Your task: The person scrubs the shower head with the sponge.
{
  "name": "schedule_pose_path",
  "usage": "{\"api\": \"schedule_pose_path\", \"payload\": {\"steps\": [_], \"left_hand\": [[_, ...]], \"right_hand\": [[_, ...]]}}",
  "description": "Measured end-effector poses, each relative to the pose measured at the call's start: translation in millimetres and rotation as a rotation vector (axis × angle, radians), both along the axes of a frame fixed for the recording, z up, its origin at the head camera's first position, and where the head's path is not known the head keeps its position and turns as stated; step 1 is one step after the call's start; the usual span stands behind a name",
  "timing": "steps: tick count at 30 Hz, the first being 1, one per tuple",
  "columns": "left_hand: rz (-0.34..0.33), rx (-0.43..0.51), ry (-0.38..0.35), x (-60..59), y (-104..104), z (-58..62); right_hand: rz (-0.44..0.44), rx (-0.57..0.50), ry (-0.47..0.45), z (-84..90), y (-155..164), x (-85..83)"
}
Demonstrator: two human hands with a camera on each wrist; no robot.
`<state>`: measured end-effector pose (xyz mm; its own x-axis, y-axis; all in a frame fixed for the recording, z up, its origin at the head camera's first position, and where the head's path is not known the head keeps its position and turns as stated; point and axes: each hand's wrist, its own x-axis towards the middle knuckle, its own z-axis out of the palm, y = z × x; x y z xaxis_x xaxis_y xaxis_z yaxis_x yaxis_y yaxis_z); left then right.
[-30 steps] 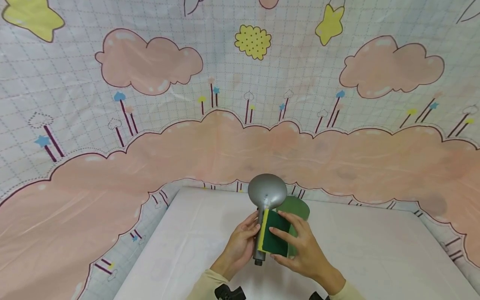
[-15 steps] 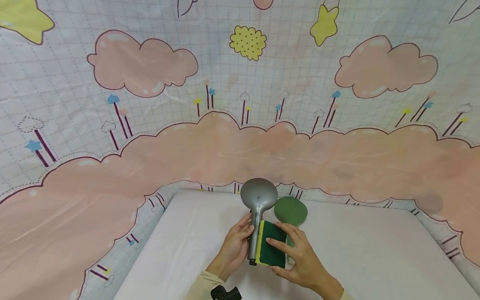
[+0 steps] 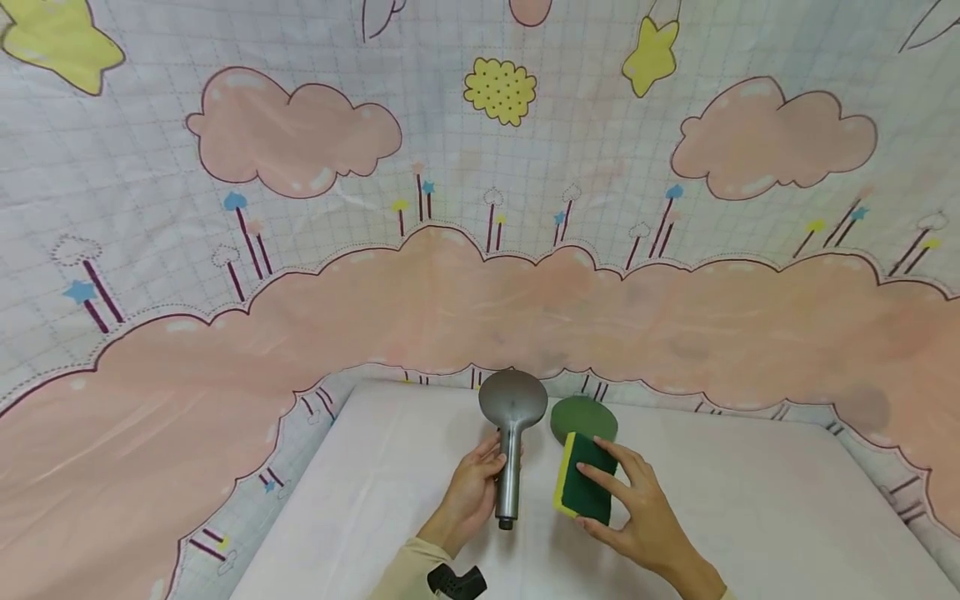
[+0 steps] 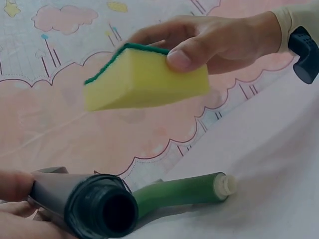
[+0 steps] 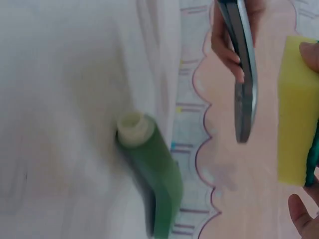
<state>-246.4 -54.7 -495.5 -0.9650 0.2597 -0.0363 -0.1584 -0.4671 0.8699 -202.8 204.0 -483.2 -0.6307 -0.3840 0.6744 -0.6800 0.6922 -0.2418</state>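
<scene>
Low in the centre of the head view, the left hand [image 3: 468, 492] curls round the handle of a grey shower head [image 3: 512, 433], while just right of it the right hand [image 3: 637, 517] pinches a yellow-and-green sponge [image 3: 583, 487], fingers spread over its green face. Seen from the left wrist, the sponge [image 4: 144, 79] hangs at upper centre, thumb pressed on its yellow side, above a green bottle [image 4: 184, 191] lying on the white table [image 4: 279, 169]. Seen from the right wrist, the sponge [image 5: 296, 109] sits at the right edge, beside the shower head [image 5: 244, 74].

A staged home-like recording corner: a cartoon cloud-and-star backdrop sheet [image 3: 480, 275] hangs at 12 o'clock behind a white-covered desk [image 3: 750, 517].
</scene>
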Motion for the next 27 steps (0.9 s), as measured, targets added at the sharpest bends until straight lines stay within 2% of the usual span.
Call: {"api": "schedule_pose_path", "payload": {"steps": [4, 11, 27], "left_hand": [[0.011, -0.022, -0.002, -4.7, 2, -6.0], [0.032, -0.057, -0.015, -9.3, 1, -15.9], [0.06, -0.103, -0.057, -22.3, 8, -34.5]], "right_hand": [[-0.067, -0.033, -0.041, -3.3, 16, -1.4], [-0.121, -0.052, -0.059, -7.8, 37, -7.2], [-0.273, -0.016, -0.184, -26.0, 81, -15.8]]}}
